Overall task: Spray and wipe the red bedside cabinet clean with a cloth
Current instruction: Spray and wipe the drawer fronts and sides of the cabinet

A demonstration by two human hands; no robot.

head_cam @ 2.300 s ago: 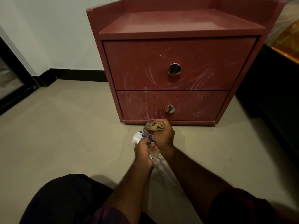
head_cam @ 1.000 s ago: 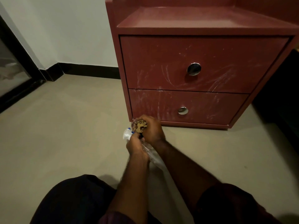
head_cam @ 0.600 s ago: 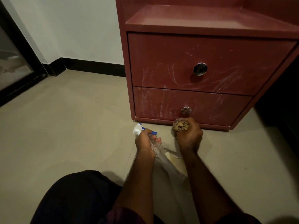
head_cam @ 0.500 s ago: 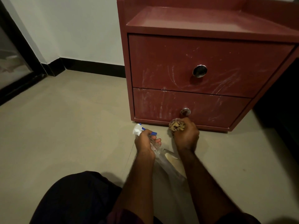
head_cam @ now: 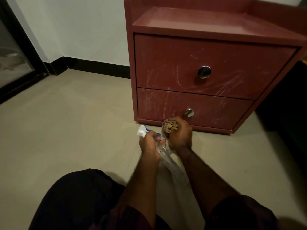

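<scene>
Looking down at a red wooden bedside cabinet [head_cam: 207, 63] with 2 drawers, standing on a smooth beige floor [head_cam: 66, 130] by a white wall [head_cam: 83, 30] with a black strip [head_cam: 99, 68] along the bottom. Filling the upper right of the view. White smears and scratchy streaks all over both drawer fronts. On the top drawer, 1 round shiny metal knob [head_cam: 204, 72]. On the bottom drawer, 1 more round shiny knob [head_cam: 188, 113].

Down low, in front of the cabinet's bottom edge, 2 bare hands close together. Gripping a clear plastic spray bottle [head_cam: 167, 158] with the left hand [head_cam: 149, 141], fingers curled tight round its neck just under the white and blue spray head [head_cam: 142, 130]. Held slanted, with the head pointing up and to the left and the body running back between the 2 forearms.

Squeezing a balled-up brown and tan patterned cloth [head_cam: 170, 126] in the right hand [head_cam: 180, 135], fist closed round it, with a lump poking out of the top. Just below the bottom knob and near the bottom drawer front; touching it or not, hard to tell. Just beside the left hand.

At the lower left, a knee in dark cloth [head_cam: 74, 201]. At the far left, a dark door frame with glass [head_cam: 16, 47].
</scene>
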